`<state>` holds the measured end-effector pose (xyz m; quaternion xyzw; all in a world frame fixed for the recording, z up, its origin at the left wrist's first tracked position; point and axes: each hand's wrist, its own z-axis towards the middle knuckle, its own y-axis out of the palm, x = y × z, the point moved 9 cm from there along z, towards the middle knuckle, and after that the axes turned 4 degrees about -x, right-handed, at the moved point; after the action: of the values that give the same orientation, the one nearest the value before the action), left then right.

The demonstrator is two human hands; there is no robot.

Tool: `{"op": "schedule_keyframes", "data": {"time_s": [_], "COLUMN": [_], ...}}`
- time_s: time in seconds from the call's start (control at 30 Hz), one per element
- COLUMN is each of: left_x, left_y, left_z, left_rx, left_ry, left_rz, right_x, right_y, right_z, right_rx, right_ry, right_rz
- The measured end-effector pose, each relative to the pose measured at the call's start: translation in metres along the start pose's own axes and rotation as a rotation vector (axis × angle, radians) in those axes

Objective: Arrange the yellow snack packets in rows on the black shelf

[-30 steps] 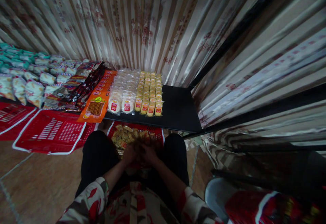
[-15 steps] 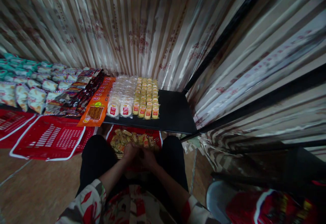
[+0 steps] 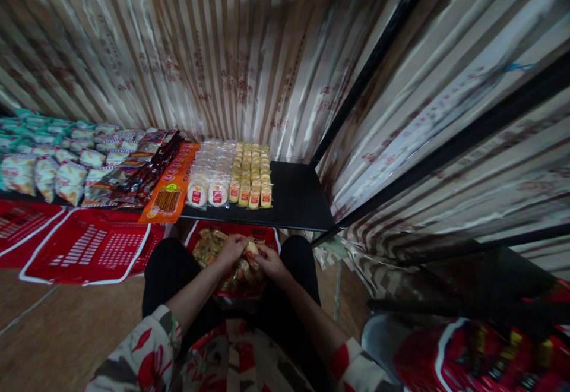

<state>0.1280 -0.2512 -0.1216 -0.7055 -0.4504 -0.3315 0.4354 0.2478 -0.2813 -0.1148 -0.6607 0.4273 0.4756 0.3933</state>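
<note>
L hand (image 3: 231,250) & R hand (image 3: 271,262) face each other betw. parted knees (image 3: 169,255), fingers (image 3: 241,242) pinched inward; bare forearms (image 3: 198,298) angle fwd, converging.

Curtain (image 3: 187,41): striped brown and pale, reddish print, hanging in folds.
Black bars (image 3: 365,75): slanting across the right side.
Orange bag (image 3: 171,181): between dark red packets (image 3: 142,166) and clear-wrapped white crackers (image 3: 207,194).
White bags (image 3: 69,181): far left, in rows; teal packets (image 3: 40,126) behind.
Red baskets (image 3: 86,243): two, at left, white-edged.
Floor (image 3: 89,315): brown tile, pale joints.
Lower right corner: red-and-yellow packs (image 3: 499,350), details dim.
</note>
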Motion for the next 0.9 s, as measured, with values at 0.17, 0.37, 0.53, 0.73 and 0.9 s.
{"op": "schedule_keyframes", "data": {"time_s": [0.17,0.37,0.53,0.73,0.9], "left_x": [0.027,0.05,0.06,0.091,0.123], "left_y": [-0.002,0.0,0.01,0.027,0.054], "left_z": [-0.009,-0.015,-0.013,-0.01,0.008], "left_rx": [-0.059,-0.109,-0.084,0.018,0.041], "left_ry": [0.072,0.117,0.094,0.075,0.065], "left_rz": [-0.057,-0.062,-0.076,-0.264,-0.295], "right_x": [-0.019,-0.03,-0.036,-0.049,-0.062], "right_y": [-0.008,-0.018,-0.042,-0.079,-0.125], "right_z": [-0.01,-0.021,-0.027,-0.022,-0.007], "right_rx": [0.009,0.019,0.132,0.361,0.608], "right_ry": [0.011,0.031,0.023,-0.05,-0.185], "right_rz": [0.25,0.378,0.484,0.623,0.682]}}
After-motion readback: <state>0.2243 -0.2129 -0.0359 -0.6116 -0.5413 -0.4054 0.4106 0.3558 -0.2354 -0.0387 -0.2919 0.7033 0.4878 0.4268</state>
